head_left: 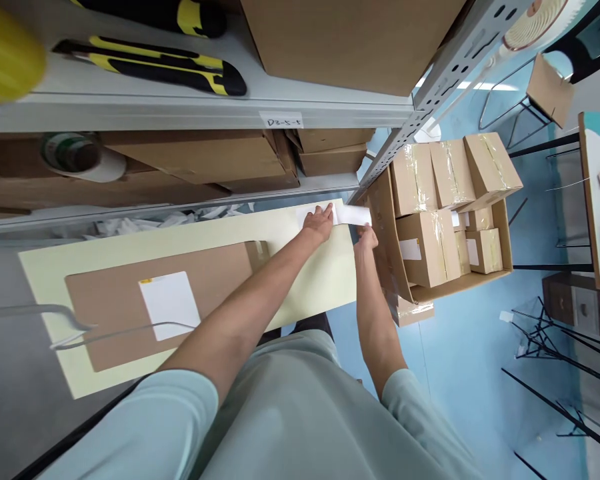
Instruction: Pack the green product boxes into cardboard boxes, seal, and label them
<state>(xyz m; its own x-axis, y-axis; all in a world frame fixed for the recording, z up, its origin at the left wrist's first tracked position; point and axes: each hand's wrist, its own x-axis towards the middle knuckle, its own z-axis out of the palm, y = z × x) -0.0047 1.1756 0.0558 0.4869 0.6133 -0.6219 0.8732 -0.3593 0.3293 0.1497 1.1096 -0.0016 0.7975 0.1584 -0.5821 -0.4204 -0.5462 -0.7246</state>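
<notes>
A white paper label strip extends past the right end of a pale yellow board. My left hand is on the strip near the board's upper right corner, fingers bent and close together against it. At the strip's far right end, my right hand is closed on its lower edge. On the board's left part lies a flat brown cardboard package bearing a white label. The undersides of both hands are hidden.
A large open carton with several taped boxes stands to the right. Metal shelving runs above the board, carrying utility knives, cartons and a tape roll. A grey cable crosses the package. Tables and stands are farther right.
</notes>
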